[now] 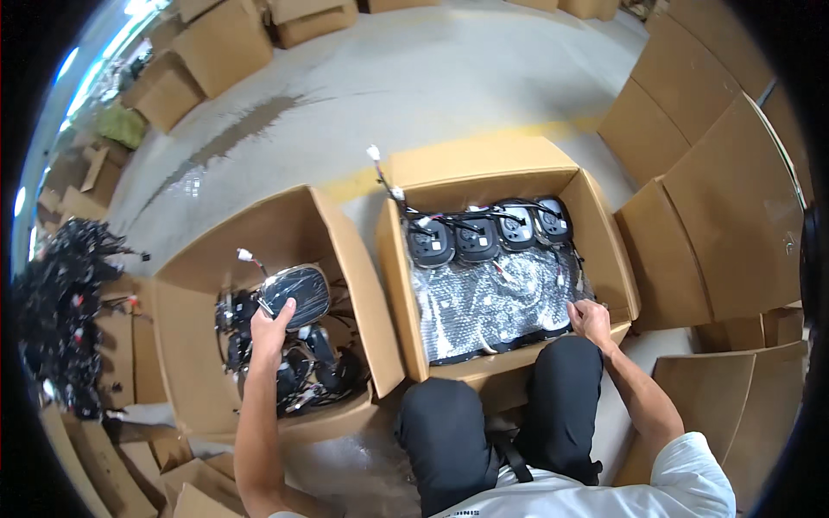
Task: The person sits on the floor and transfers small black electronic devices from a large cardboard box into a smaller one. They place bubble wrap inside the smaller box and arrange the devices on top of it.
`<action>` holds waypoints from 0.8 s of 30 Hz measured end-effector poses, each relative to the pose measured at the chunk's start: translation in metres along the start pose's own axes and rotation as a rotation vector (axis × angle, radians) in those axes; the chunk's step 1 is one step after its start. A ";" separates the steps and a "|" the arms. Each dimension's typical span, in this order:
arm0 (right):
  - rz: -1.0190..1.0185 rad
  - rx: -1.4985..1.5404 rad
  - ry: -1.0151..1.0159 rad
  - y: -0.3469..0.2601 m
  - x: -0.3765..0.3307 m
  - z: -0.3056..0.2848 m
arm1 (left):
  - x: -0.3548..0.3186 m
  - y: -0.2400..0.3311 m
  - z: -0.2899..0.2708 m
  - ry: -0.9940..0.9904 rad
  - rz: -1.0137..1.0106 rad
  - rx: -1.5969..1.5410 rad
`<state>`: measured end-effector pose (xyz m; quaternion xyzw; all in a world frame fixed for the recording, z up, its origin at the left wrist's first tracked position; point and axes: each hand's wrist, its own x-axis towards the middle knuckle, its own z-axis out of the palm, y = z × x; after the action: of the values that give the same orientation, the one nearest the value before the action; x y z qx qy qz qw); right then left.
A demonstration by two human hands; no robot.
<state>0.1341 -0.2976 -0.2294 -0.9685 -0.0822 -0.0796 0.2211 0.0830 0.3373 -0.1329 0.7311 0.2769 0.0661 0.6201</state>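
Note:
My left hand (pixel 272 326) grips a rounded rectangular black unit (pixel 298 295) with a glossy, film-like face, thumb on top. A cable with a white connector (pixel 245 255) sticks up beside it. Below, the left cardboard box (pixel 194 324) contains a jumble of similar dark units and cables (pixel 324 367). My right hand (pixel 590 321) is closed at the near right corner of the right cardboard box (pixel 611 255), by the edge of a bubble wrap sheet (pixel 496 302). Whatever its curled fingers hold, if anything, is hidden. Several black units (pixel 476 238) lie in a row along that box's far side.
A heap of black cabled parts (pixel 69 311) is at the far left. Large cardboard boxes (pixel 725 207) stand to the right, and more boxes (pixel 223 47) line the back. My knees (pixel 445 432) are against the right box's near side. A dark stain (pixel 242 129) marks the floor.

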 end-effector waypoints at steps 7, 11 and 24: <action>-0.063 0.227 -0.238 -0.050 0.055 -0.038 | -0.122 0.123 -0.016 0.015 0.356 -0.378; -0.281 0.894 -0.419 -0.251 0.069 -0.106 | -0.188 0.189 -0.011 -0.007 0.398 -0.417; -0.129 0.937 -0.156 -0.333 -0.035 -0.136 | -0.251 0.209 0.061 0.030 0.524 -0.805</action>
<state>0.0194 -0.0661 0.0229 -0.7607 -0.1856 0.0251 0.6215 -0.0334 0.1459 0.1125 0.4772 0.0448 0.3324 0.8123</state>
